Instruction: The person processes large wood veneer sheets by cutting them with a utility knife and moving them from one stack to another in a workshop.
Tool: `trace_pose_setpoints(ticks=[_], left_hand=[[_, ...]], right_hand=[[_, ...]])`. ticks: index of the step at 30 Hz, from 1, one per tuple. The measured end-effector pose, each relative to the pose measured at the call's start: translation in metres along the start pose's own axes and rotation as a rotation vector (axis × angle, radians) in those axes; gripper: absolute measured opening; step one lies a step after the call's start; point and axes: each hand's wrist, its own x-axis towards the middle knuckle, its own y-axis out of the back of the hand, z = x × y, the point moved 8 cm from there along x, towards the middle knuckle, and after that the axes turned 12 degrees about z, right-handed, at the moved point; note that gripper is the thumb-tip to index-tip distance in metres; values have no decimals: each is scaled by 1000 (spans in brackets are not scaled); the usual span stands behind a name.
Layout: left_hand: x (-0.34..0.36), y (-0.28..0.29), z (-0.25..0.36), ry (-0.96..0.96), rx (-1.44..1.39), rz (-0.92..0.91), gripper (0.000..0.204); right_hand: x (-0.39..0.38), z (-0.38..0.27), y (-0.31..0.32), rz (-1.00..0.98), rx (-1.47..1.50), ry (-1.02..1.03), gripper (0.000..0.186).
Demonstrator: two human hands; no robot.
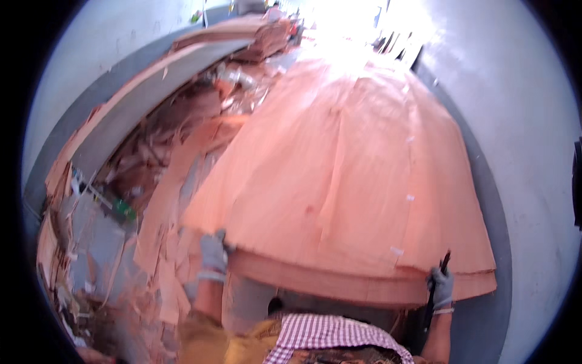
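Observation:
A wide stack of thin orange-pink wood veneer sheets (291, 182) spreads out in front of me, its layered near edge facing my body. My left hand (214, 255), in a grey glove, is closed at the near left corner of the top veneer sheet; the fingertips are partly hidden. By the near right corner my right hand (443, 285), gloved in grey too, is wrapped round a long, thin black tool (430, 308). That tool points up past the fist and down beside the stack; its kind cannot be made out. Small white tape pieces (397, 250) dot the top sheet.
Torn veneer scraps (173, 291) litter the floor on the left, with a green bottle (125, 209) among them. A long curved pile of veneer (109, 109) runs along the left wall. The right wall (515, 121) stands close to the stack. Bright light floods the far end.

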Motion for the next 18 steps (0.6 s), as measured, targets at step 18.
trace_pose_setpoints(ticks=[18], left_hand=[[27, 46, 43, -166, 15, 142, 13]], right_hand=[[11, 38, -5, -102, 0, -201, 13]])
